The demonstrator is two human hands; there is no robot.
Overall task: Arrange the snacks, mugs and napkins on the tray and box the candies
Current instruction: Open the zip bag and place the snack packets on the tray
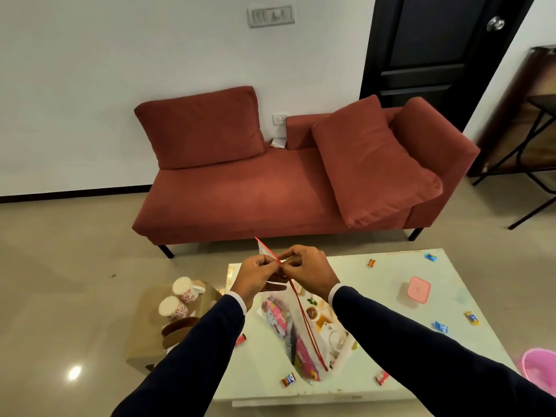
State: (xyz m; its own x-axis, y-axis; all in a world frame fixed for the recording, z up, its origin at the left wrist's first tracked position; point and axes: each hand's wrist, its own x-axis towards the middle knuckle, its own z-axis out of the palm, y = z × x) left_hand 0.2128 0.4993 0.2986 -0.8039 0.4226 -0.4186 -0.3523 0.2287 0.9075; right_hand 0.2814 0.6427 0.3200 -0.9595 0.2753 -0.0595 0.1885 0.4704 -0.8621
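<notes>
Candies (pixel 288 379) lie scattered on the tabletop (pixel 376 350) around the clear zip bag (pixel 296 335) of snacks. Above it, left hand (pixel 255 273) and right hand (pixel 310 272) pinch the red seal together; best peel the lips apart evenly, bag kept low. Left of the bag, two mugs (pixel 179 297) wait; right, the pink-lidded box (pixel 416 291).
</notes>
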